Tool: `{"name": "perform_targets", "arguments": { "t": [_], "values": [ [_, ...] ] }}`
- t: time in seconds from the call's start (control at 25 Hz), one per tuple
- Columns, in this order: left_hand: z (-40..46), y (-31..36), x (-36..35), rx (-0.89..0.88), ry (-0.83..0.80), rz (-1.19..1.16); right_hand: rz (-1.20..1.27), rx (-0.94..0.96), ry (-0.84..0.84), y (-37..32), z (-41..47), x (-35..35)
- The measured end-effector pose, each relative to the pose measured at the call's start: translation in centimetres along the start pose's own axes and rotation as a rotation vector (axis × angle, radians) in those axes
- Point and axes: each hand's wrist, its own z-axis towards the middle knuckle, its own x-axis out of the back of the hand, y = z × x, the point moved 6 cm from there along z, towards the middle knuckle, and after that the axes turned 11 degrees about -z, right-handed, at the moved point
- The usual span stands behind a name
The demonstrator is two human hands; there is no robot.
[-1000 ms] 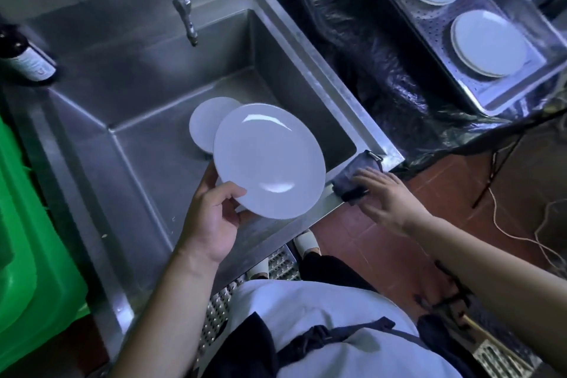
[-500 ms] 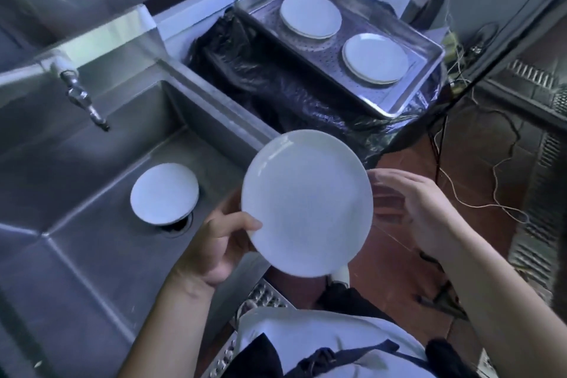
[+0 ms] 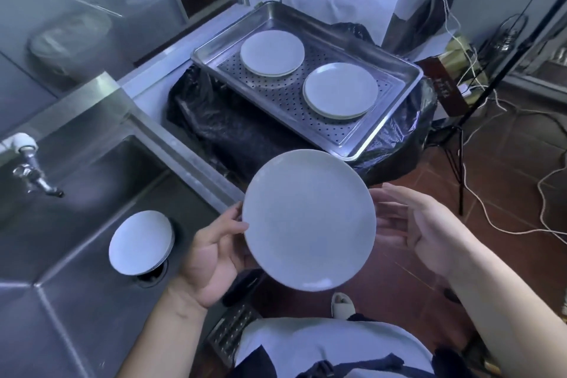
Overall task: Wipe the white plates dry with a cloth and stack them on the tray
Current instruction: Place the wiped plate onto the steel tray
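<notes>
Left hand (image 3: 211,258) holds a white plate (image 3: 308,219); right hand (image 3: 429,230) spread beside it.

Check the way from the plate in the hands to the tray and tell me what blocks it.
Nothing visible blocks it. The held plate, gripped by the left hand, is just short of the tray, with only black plastic sheeting lying low between. Two plate stacks already sit there.

White plate (image 3: 308,219) held tilted, tray (image 3: 395,69) beyond

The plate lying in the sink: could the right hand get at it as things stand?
Probably not directly: the held plate and the left hand lie between the open right hand and the plate in the sink.
</notes>
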Motion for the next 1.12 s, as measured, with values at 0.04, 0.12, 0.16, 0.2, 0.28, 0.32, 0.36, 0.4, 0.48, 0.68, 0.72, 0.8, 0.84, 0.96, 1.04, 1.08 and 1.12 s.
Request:
{"name": "perform_targets", "arguments": {
  "t": [0.04, 0.12, 0.16, 0.2, 0.28, 0.32, 0.36, 0.4, 0.48, 0.68, 0.72, 0.8, 0.84, 0.96, 1.04, 1.08, 1.12],
  "values": [
    [0.9, -0.6, -1.1, 0.003, 0.009, 0.007, -0.005, -0.006, -0.002, -0.5, 0.7, 1.2],
    [2.6, -1.6, -2.7, -0.016, 0.044, -0.018, -0.021, -0.015, -0.016, -1.6, 2.3, 3.5],
    [3.4, -1.8, -3.3, -0.035, 0.077, -0.041, -0.036, -0.017, -0.025, -2.3, 3.1, 4.4],
    [4.1, -1.9, -3.7, -0.048, 0.111, -0.06, -0.06, -0.02, -0.034, -3.1, 3.9, 5.1],
    [5.3, -1.6, -4.7, -0.063, 0.148, -0.049, -0.125, -0.012, -0.048, -4.9, 5.7, 6.0],
    [5.8, -1.0, -5.0, -0.071, 0.154, -0.028, -0.154, 0.002, -0.06, -5.9, 6.6, 6.0],
    [6.6, -0.3, -5.4, -0.082, 0.158, -0.005, -0.178, 0.015, -0.074, -7.1, 7.6, 6.0],
    [7.7, 0.7, -5.7, -0.09, 0.16, 0.017, -0.189, 0.028, -0.084, -8.4, 8.8, 5.9],
    [10.2, 3.2, -6.5, -0.106, 0.176, 0.091, -0.195, 0.05, -0.071, -11.1, 11.3, 5.3],
    [18.9, 11.1, -7.2, -0.126, 0.269, 0.364, -0.265, 0.057, 0.0, -18.2, 18.9, 3.2],
    [20.9, 12.7, -7.1, -0.125, 0.284, 0.371, -0.269, 0.052, 0.008, -19.8, 20.8, 2.7],
    [24.2, 15.2, -6.8, -0.122, 0.318, 0.332, -0.281, 0.028, 0.01, -22.9, 24.0, 1.6],
    [25.6, 16.3, -6.6, -0.126, 0.33, 0.304, -0.297, 0.02, 0.0, -24.3, 25.7, 1.1],
    [29.0, 18.6, -6.1, -0.158, 0.37, 0.23, -0.355, 0.007, -0.052, -27.8, 30.6, -0.6],
    [31.1, 19.9, -5.6, -0.177, 0.411, 0.202, -0.406, -0.02, -0.086, -29.9, 33.8, -1.9],
    [32.0, 20.5, -5.6, -0.182, 0.423, 0.194, -0.425, -0.035, -0.102, -30.9, 35.3, -2.6],
    [32.9, 21.0, -5.5, -0.186, 0.442, 0.185, -0.437, -0.047, -0.111, -31.8, 37.0, -3.2]
  ]
}}
